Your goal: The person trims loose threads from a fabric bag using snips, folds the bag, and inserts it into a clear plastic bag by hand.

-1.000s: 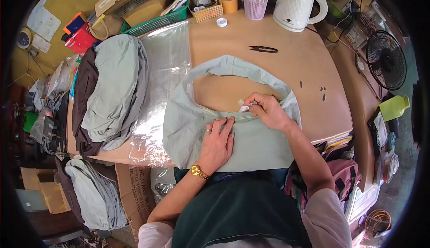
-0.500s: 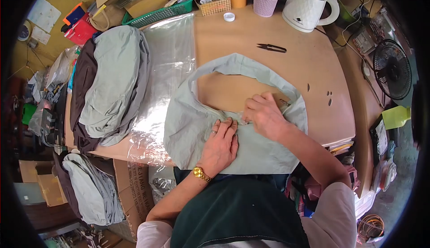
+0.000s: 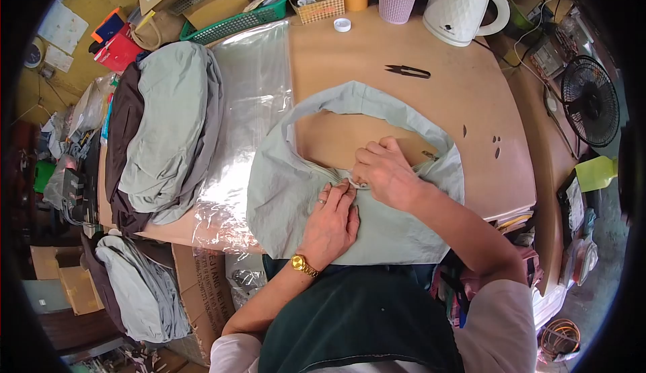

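Note:
A pale grey-green shoulder bag [image 3: 397, 228] lies flat on the table, its wide strap looping away from me around bare tabletop. Along the bag's mouth runs a zipper [image 3: 323, 170]. My left hand [image 3: 330, 221], with a gold watch at the wrist, presses its closed fingers on the bag just below that edge, gripping the cloth there. Right beside it, my right hand [image 3: 387, 174] is closed in a pinch over the zipper. A small whitish piece [image 3: 359, 184] shows under its fingertips, too covered to name.
Black thread snips [image 3: 407, 71] lie beyond the strap. Clear plastic sheeting [image 3: 252, 90] covers the table left of the bag, beside a pile of similar bags [image 3: 168, 124]. A white kettle [image 3: 457, 9], a lilac basket [image 3: 397, 3] and a green tray [image 3: 235, 23] line the back.
My right hand has shifted slightly left along the bag's mouth, closer to my left fingertips. My left hand stays on the cloth; the bag lies nearly as before.

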### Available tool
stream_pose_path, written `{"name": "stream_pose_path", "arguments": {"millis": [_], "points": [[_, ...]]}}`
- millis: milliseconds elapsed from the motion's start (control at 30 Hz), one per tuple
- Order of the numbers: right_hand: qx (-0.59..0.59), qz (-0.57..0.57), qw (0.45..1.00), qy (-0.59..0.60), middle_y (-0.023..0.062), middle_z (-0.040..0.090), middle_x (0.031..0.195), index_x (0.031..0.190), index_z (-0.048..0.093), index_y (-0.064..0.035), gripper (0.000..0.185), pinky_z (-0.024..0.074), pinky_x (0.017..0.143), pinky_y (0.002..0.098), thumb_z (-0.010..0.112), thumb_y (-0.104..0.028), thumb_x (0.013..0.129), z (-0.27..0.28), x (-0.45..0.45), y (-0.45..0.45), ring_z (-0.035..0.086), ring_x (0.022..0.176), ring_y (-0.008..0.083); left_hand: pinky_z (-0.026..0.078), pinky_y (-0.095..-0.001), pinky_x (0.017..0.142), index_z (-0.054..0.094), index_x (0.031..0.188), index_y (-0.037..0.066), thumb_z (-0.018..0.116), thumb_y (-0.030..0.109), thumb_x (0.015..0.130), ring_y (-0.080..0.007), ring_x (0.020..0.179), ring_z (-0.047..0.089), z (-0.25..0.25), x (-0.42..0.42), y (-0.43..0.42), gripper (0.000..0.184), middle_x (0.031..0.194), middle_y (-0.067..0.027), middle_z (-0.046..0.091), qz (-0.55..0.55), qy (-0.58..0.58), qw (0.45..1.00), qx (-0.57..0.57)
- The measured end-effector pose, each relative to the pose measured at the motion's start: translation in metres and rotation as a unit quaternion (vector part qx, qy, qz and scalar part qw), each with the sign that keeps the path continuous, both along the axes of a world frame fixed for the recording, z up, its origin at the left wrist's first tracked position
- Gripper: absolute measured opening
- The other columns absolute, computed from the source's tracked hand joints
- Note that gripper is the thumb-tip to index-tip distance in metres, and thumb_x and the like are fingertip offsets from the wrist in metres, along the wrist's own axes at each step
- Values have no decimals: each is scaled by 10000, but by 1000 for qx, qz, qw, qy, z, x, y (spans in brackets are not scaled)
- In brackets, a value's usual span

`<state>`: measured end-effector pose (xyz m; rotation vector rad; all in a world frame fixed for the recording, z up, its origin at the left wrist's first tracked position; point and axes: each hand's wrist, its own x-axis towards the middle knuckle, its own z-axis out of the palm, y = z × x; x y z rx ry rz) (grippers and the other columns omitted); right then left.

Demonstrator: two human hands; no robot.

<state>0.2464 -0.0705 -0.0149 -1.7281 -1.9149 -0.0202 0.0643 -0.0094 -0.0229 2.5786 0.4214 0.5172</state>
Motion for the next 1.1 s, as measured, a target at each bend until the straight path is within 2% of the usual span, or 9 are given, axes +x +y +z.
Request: {"name": "stream_pose_path", "arguments": {"millis": [333, 533, 633, 700, 733, 833, 967, 1033, 1100], "points": [[-22, 14, 999, -33, 13, 546, 797, 715, 633, -118, 76, 362, 811, 359, 648, -45, 698, 3, 2, 4, 530, 870, 210, 413, -441, 1046, 529, 1227, -62, 600, 74, 831, -386, 1132, 514, -3, 0, 1, 425, 1226, -196, 529, -2, 16, 1000, 3], [-112, 2, 993, -27, 29, 573, 879, 792, 650, -106, 86, 366, 840, 364, 612, -51, 737, 13, 17, -23, 532, 939, 216, 401, -473, 1045, 515, 1252, -43, 600, 31, 805, -403, 1081, 518, -3, 0, 1, 461, 1231, -210, 522, -16, 0, 1000, -5], [-143, -42, 989, -4, 56, 603, 970, 817, 663, -106, 88, 413, 834, 394, 625, -60, 753, 6, 9, -5, 565, 968, 248, 410, -467, 1021, 495, 1282, -32, 602, 40, 809, -407, 1089, 510, -4, -1, 2, 490, 1247, -214, 512, -20, 3, 1000, 1], [4, -58, 995, 78, 89, 615, 1093, 851, 671, -103, 81, 468, 821, 422, 633, -64, 792, 0, 1, 21, 596, 974, 307, 413, -462, 1006, 487, 1290, -29, 602, 43, 811, -406, 1087, 507, -1, -1, 0, 498, 1245, -215, 511, -18, -1, 1000, 6], [11, -56, 996, 75, 89, 615, 1093, 851, 671, -103, 81, 468, 821, 422, 633, -64, 792, 4, -4, 38, 596, 974, 307, 417, -458, 990, 480, 1299, -26, 602, 47, 814, -406, 1086, 504, 0, 0, 1, 506, 1243, -216, 510, -17, 1, 1000, 7], [67, -74, 956, 275, 120, 615, 1147, 862, 667, -92, 60, 503, 793, 432, 626, -65, 829, 1, -2, 84, 615, 939, 356, 415, -447, 973, 479, 1300, -27, 616, 56, 816, -400, 1088, 490, 2, -1, 1, 509, 1240, -219, 508, -23, 2, 1000, -8], [91, -118, 966, 210, 137, 625, 1015, 885, 659, -44, 93, 513, 748, 380, 602, 3, 829, 2, 19, 110, 639, 871, 324, 406, -426, 976, 456, 1306, -30, 654, 85, 806, -376, 1096, 482, 15, -3, 14, 550, 1243, -228, 495, -33, -26, 998, -46], [126, -110, 969, 183, 137, 619, 959, 881, 658, -34, 87, 508, 728, 377, 604, 7, 826, 35, 9, 91, 636, 837, 317, 416, -410, 943, 456, 1237, -39, 713, 122, 779, -343, 1068, 494, 28, 1, 25, 549, 1184, -215, 493, 163, -162, 970, 78], [114, -105, 971, 180, 124, 595, 891, 873, 652, -17, 86, 493, 696, 384, 598, 21, 817, 79, -10, 60, 621, 781, 321, 430, -403, 896, 462, 1183, -28, 726, 94, 751, -351, 1043, 505, 35, 17, 55, 521, 1152, -222, 494, 218, -226, 943, 113]]}}
